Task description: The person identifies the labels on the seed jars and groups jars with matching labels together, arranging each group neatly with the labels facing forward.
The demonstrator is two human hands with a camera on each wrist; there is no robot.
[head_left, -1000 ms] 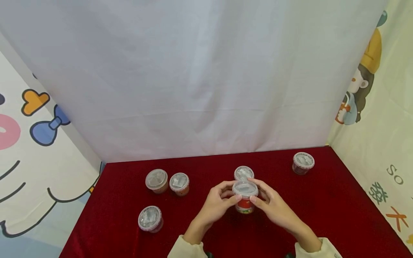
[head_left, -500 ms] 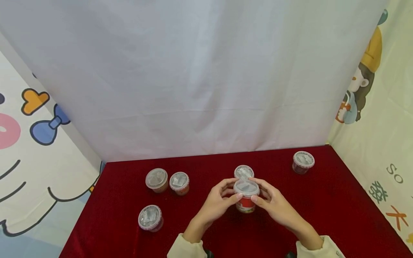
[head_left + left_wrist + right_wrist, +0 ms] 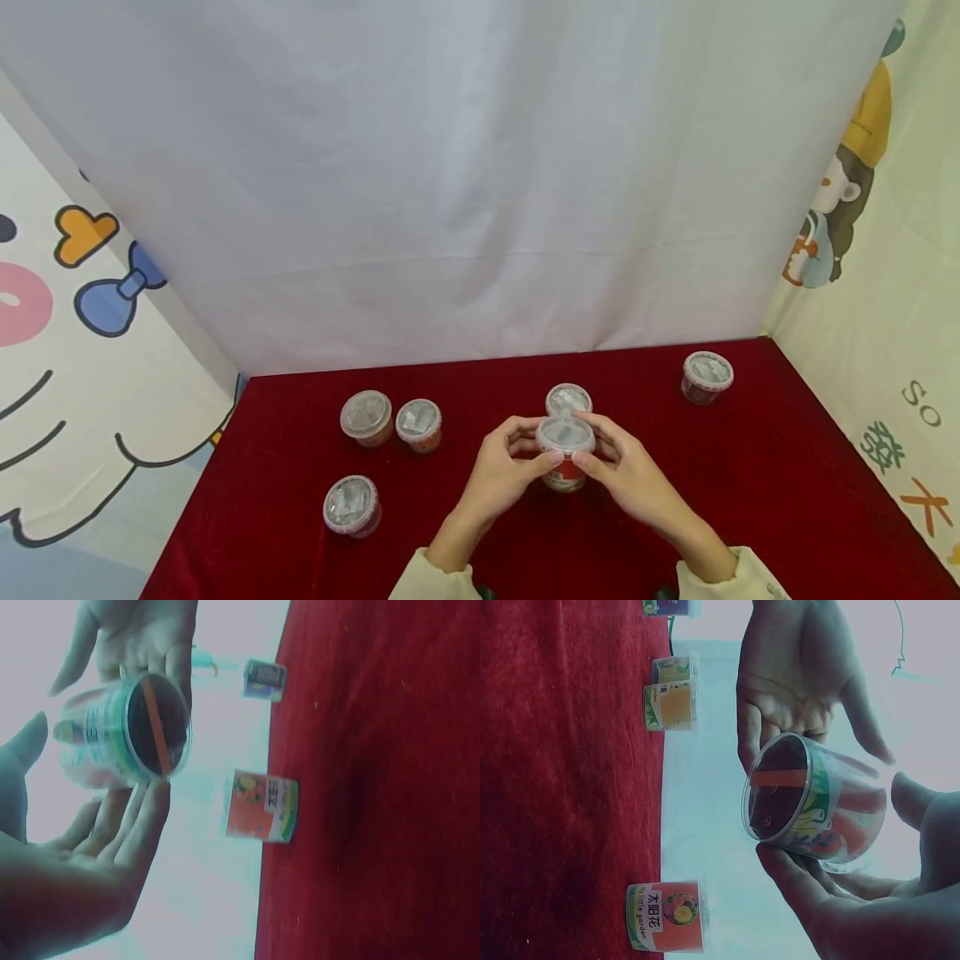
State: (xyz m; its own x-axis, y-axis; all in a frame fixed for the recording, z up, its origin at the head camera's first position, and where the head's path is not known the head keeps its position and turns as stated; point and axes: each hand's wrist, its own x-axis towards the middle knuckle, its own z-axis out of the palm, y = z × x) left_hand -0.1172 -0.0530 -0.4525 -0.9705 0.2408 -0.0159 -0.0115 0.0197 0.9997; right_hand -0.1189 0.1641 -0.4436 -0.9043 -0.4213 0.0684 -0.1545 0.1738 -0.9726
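Note:
Between my two hands is a clear plastic cup with a lid [image 3: 565, 437] and a red label, lifted off the cloth. My left hand [image 3: 501, 471] grips its left side, thumb at the front and fingers curled behind. On the opposite side my right hand [image 3: 633, 479] holds it the same way. The left wrist view shows the cup [image 3: 94, 739] from below, with an orange strip across its dark base. A green band and printed pictures on the label of this cup [image 3: 840, 802] appear in the right wrist view. Just behind it stands another lidded cup [image 3: 567, 400], partly hidden.
On the red cloth [image 3: 465, 392], a cup [image 3: 352, 506] stands at the front left. Two more cups, one paler [image 3: 366, 417] and one smaller [image 3: 418, 423], stand close together behind it. Another cup [image 3: 707, 377] is at the back right. White curtain [image 3: 480, 208] closes the back.
The held cup has shifted slightly to the left over the last half second, and its label seems to have turned a little. Both hands keep their hold; the other cups stay put.

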